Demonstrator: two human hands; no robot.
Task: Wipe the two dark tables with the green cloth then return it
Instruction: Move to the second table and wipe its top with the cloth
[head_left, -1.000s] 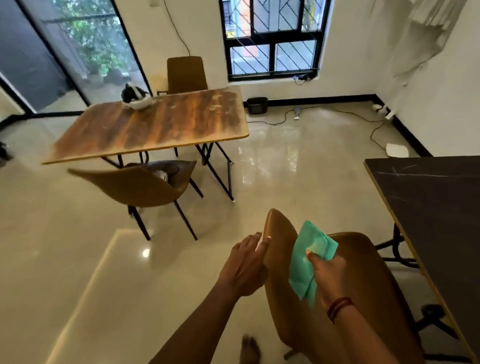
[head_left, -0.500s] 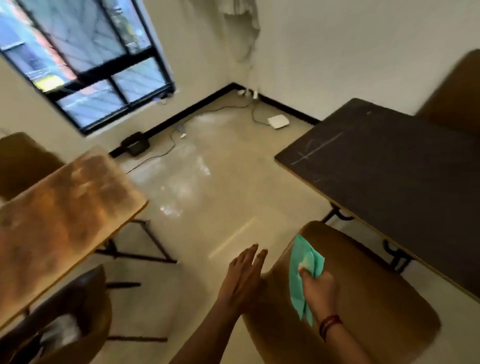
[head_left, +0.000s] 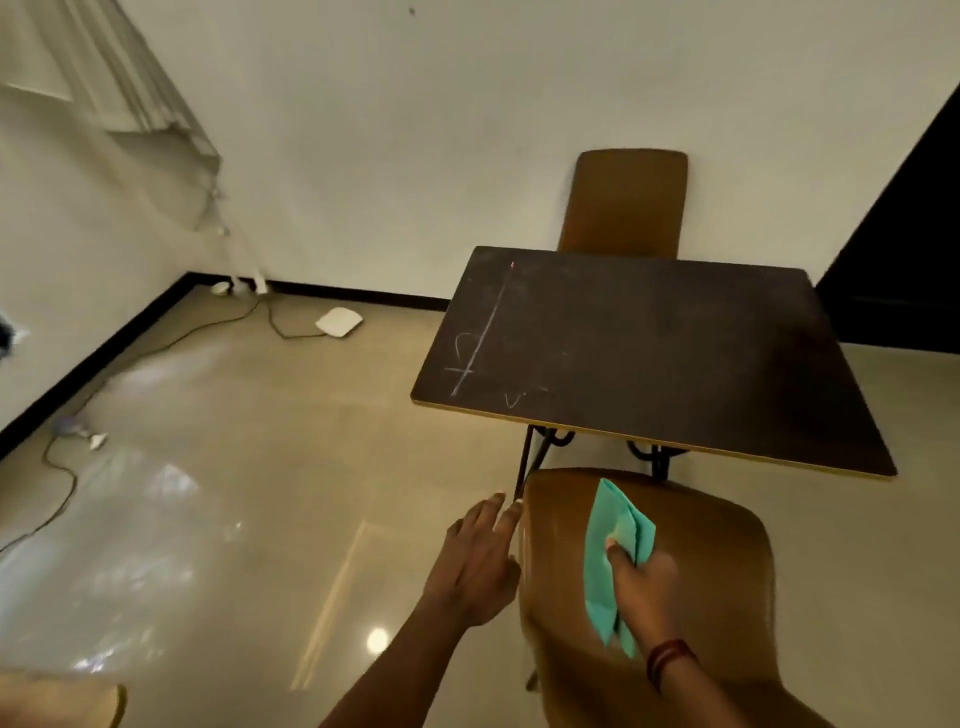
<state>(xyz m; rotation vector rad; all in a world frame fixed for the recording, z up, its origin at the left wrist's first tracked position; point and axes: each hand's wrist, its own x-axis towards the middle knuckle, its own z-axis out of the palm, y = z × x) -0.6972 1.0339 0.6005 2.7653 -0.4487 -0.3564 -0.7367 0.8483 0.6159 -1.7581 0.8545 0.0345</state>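
Observation:
A dark table (head_left: 649, 353) with pale chalk-like marks on its left part stands ahead of me, right of centre. My right hand (head_left: 641, 582) grips a folded green cloth (head_left: 605, 561) over the back of a brown chair (head_left: 701, 561) just in front of the table's near edge. To the left of that chair's back, my left hand (head_left: 480, 561) is empty with its fingers extended, fingertips at the chair's edge. Only one dark table is in view.
A second brown chair (head_left: 628, 202) stands behind the table against the white wall. Cables (head_left: 156, 343) and a white flat device (head_left: 338, 322) lie on the glossy floor at left. A dark panel (head_left: 914, 249) fills the right edge. A brown corner (head_left: 62, 701) shows bottom left.
My view has swung right: the wooden table and window have left the frame and the dark table now sits ahead. Both hands stay at the chair back, cloth still held.

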